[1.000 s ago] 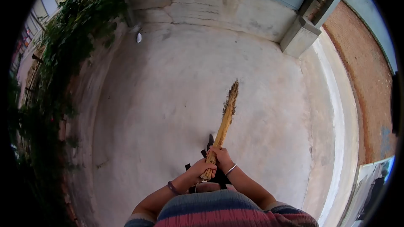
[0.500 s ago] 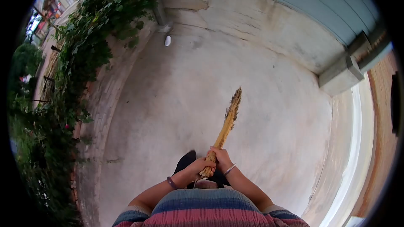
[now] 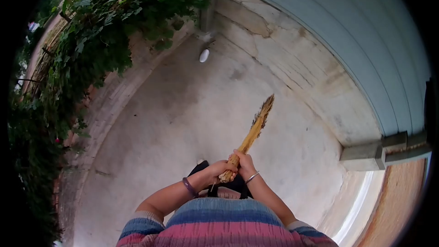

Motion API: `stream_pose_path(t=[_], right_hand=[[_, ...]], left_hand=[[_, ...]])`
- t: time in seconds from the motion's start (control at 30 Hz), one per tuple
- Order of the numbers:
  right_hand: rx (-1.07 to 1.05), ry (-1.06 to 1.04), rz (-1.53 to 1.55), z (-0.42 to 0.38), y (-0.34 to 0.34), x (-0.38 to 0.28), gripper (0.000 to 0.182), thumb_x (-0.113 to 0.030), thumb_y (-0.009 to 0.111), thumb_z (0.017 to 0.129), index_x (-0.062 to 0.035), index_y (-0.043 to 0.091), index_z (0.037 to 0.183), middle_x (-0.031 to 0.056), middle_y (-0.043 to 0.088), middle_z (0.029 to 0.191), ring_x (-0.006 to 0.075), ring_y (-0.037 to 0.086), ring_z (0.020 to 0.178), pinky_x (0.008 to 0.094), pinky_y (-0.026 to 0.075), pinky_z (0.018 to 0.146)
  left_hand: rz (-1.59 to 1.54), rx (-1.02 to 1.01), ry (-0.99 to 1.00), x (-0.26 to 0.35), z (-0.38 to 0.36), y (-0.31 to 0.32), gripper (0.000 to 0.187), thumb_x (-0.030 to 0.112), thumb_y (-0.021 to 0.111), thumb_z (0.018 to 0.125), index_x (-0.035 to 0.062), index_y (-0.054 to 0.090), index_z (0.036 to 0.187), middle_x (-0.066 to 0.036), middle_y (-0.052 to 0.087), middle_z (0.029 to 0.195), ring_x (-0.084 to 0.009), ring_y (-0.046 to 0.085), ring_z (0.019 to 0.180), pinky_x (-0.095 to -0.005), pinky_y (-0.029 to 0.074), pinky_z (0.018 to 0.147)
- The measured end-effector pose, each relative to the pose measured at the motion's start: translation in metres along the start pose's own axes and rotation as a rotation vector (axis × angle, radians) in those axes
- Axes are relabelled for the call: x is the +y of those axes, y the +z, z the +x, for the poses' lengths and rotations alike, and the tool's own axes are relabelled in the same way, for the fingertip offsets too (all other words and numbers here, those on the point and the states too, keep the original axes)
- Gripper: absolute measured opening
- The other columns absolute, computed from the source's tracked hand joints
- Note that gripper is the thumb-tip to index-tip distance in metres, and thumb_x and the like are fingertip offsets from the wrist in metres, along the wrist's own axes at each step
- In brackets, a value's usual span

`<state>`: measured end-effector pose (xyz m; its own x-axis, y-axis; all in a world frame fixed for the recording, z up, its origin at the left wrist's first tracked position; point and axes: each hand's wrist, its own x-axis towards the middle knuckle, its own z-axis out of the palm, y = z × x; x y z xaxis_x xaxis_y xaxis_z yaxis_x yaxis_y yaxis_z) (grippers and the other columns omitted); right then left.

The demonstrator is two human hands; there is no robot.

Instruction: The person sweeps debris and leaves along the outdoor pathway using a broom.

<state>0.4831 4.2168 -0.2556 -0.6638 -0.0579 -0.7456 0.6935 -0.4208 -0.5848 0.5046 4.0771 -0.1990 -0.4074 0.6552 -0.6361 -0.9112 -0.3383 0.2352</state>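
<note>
A bundle of dried stalks [image 3: 254,130], yellow-brown with a dark, frayed far end, slants up and to the right in front of my body. My left hand [image 3: 220,170] wraps round its cut lower end, with a dark bangle on that wrist. Just above it, my right hand [image 3: 243,163] grips the stalks too, its thumb lying along them; a silver bangle circles this wrist. Both hands are closed, and the frayed tip points away from me over the concrete floor [image 3: 183,123].
Leafy vines [image 3: 114,23] hang over a low wall on the left. A small white oval object [image 3: 204,55] lies on the floor near a post [image 3: 208,4]. Blue-grey panels [image 3: 329,23] and a stained wall base [image 3: 283,55] run along the right, ending at a concrete block [image 3: 361,157].
My view has turned, so the vines, post and panels sit differently in the frame. Both hands keep hold of the stalk bundle, which leans slightly more to the right.
</note>
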Motion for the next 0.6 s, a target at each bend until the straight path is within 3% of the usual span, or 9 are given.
stream_pose_path(t=[0.17, 0.4, 0.6], right_hand=[[-0.064, -0.014, -0.088, 0.087, 0.071, -0.062, 0.019, -0.014, 0.058, 0.080, 0.0038, 0.052, 0.084, 0.0108, 0.058, 0.071, 0.0182, 0.057, 0.062, 0.0294, 0.049, 0.057], [-0.076, 0.025, -0.221, 0.249, 0.156, -0.150, 0.018, -0.009, 0.059, 0.077, 0.0022, 0.049, 0.088, 0.0096, 0.057, 0.071, 0.0153, 0.057, 0.061, 0.0261, 0.049, 0.054], [-0.057, -0.028, -0.332, 0.444, 0.232, -0.261, 0.012, -0.009, 0.058, 0.076, 0.0007, 0.052, 0.079, 0.0075, 0.056, 0.062, 0.0156, 0.054, 0.052, 0.0267, 0.046, 0.048]], left_hand=[[-0.023, 0.041, 0.122, 0.102, 0.024, -0.021, 0.023, 0.004, 0.052, 0.078, 0.0024, 0.040, 0.098, -0.005, 0.052, 0.070, -0.0138, 0.055, 0.054, -0.0246, 0.050, 0.047], [-0.197, 0.126, 0.170, 0.270, 0.103, -0.062, 0.026, -0.001, 0.054, 0.077, 0.0018, 0.041, 0.100, -0.008, 0.053, 0.082, -0.0145, 0.057, 0.065, -0.0271, 0.053, 0.055], [-0.188, 0.222, 0.229, 0.461, 0.219, -0.098, 0.014, -0.001, 0.050, 0.073, 0.0033, 0.044, 0.085, -0.007, 0.051, 0.066, -0.0148, 0.053, 0.050, -0.0266, 0.047, 0.044]])
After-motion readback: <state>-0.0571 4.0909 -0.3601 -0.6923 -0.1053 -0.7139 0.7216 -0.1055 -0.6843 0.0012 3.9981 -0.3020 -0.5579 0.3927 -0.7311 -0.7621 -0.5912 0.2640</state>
